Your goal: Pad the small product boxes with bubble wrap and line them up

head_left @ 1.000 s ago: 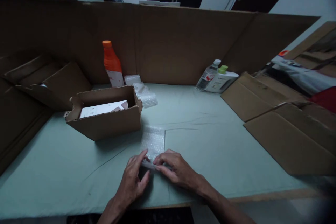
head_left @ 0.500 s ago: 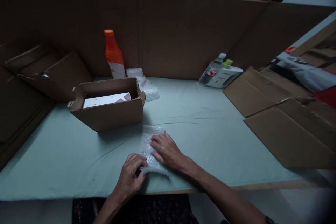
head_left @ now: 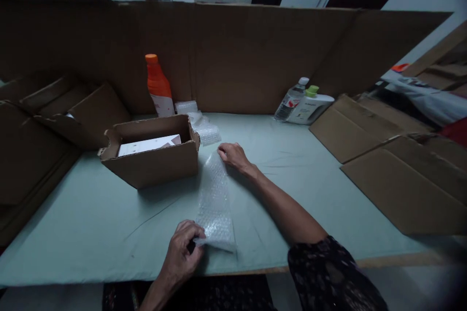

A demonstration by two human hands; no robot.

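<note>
Left hand (head_left: pixel 184 247) pinches near end of bubble-wrap strip (head_left: pixel 215 197), lower centre of frame, on tabletop (head_left: pixel 292 194); right hand (head_left: pixel 234 156) pinches far end. Left of centre: open carton (head_left: pixel 170 167), white box (head_left: pixel 149 145) inside.

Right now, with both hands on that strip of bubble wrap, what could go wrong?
The strip of bubble wrap is held near its ends, so it might curl up if the grip of the left hand or right hand slipped. Its far part lies close to the open carton, so a sideways move could bump that. Its near end lies towards the table edge and might slide over if let go.
</note>
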